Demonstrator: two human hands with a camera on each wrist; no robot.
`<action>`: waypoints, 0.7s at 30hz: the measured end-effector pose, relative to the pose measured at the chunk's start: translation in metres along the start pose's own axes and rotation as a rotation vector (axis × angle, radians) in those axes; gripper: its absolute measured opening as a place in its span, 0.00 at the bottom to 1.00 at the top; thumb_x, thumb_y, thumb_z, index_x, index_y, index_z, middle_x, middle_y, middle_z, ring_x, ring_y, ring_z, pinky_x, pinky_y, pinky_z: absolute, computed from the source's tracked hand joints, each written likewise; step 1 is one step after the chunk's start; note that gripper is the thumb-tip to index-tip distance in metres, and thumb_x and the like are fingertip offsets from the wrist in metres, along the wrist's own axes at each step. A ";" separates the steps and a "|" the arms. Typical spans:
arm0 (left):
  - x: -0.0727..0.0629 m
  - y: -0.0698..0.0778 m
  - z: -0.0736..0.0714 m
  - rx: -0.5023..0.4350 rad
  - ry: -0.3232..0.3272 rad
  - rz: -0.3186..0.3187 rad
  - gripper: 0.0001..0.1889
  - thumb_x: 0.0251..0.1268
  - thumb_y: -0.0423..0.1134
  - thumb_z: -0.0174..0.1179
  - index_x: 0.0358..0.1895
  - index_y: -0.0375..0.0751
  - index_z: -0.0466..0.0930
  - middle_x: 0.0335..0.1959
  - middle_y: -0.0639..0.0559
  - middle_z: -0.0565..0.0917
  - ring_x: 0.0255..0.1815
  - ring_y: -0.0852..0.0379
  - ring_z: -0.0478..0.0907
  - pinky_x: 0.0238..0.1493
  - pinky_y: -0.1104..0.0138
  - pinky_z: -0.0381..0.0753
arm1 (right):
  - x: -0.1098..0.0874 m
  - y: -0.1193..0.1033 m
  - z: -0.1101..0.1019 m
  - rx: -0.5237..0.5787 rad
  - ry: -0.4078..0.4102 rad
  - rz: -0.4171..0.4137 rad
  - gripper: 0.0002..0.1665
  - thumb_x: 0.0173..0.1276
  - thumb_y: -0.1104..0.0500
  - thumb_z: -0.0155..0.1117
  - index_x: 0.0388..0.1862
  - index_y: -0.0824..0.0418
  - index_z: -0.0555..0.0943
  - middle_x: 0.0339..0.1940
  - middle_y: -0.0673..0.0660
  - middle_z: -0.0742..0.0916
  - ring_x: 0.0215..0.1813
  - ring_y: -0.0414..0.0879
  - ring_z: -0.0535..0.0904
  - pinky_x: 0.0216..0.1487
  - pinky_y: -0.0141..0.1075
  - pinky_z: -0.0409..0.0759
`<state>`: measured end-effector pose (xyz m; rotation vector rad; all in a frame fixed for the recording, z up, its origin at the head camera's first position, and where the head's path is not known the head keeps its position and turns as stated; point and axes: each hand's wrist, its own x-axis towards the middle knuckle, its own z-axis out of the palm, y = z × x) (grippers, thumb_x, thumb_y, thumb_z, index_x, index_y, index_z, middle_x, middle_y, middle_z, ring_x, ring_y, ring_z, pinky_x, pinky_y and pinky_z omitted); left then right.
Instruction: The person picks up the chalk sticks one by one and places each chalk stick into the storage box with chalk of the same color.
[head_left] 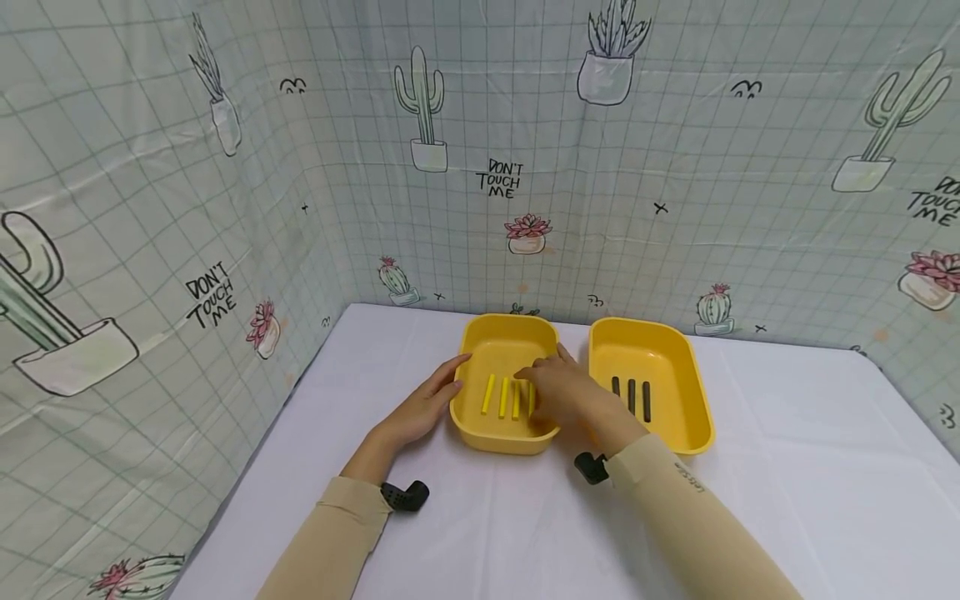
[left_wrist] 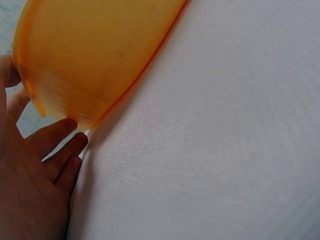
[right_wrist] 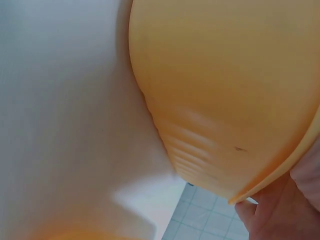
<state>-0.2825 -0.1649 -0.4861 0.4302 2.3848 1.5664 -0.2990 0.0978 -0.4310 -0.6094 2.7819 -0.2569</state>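
A yellow tray holds several yellow sticks lying side by side. My left hand holds its left side, thumb at the rim and other fingers against the outer wall; the left wrist view shows those fingers on the wall. Over the tray's right rim reaches my right hand, index finger bent above the sticks. Its thumb and grip are hidden, so I cannot see whether it pinches the rightmost stick. In the right wrist view, the tray wall hides most of that hand.
Close on the right stands a second yellow tray with black sticks, partly covered by my right forearm. Both trays stand on a white tablecloth. A patterned curtain rises behind the table and along its left side.
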 end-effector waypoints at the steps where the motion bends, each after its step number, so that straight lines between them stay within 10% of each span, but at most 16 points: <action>1: 0.000 0.000 0.000 0.000 -0.001 0.000 0.26 0.86 0.51 0.43 0.81 0.69 0.56 0.86 0.54 0.54 0.87 0.48 0.47 0.86 0.45 0.44 | 0.000 0.000 0.000 0.001 -0.001 0.005 0.41 0.59 0.56 0.81 0.72 0.50 0.78 0.66 0.56 0.83 0.78 0.57 0.68 0.88 0.53 0.34; 21: 0.000 -0.008 -0.007 0.020 0.025 -0.040 0.30 0.85 0.51 0.45 0.84 0.69 0.50 0.85 0.45 0.56 0.86 0.41 0.52 0.84 0.39 0.49 | -0.024 0.003 -0.022 0.047 0.141 -0.113 0.41 0.67 0.45 0.75 0.75 0.56 0.74 0.73 0.61 0.78 0.78 0.60 0.69 0.86 0.61 0.42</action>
